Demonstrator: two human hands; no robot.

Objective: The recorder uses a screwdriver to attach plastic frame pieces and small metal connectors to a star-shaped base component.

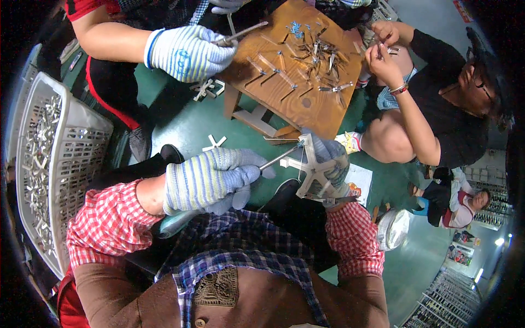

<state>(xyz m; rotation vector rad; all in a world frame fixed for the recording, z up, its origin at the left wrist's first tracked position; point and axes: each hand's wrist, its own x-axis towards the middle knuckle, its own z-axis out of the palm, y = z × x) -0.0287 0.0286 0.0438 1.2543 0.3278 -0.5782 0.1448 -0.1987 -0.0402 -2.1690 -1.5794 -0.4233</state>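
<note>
My left hand (210,180), in a striped knit glove, is closed around a screwdriver (273,161). Its metal shaft points up and right, and a translucent teal end, apparently the handle, shows below the glove. In my right hand (336,158), also gloved, is a white star-shaped frame (316,170) with several arms. The screwdriver's tip meets a small blue spot at the frame's upper left; whether that is a screw is too small to tell. Part of the right-hand fingers is hidden behind the frame.
A wooden table (339,117) ahead carries metal strips and small blue pieces. At left stands a white basket (82,136) full of white parts. A co-worker's gloved hand (188,54) holds a metal tool; another person's bare hands (385,57) hold small parts. A white star piece (214,143) lies nearby.
</note>
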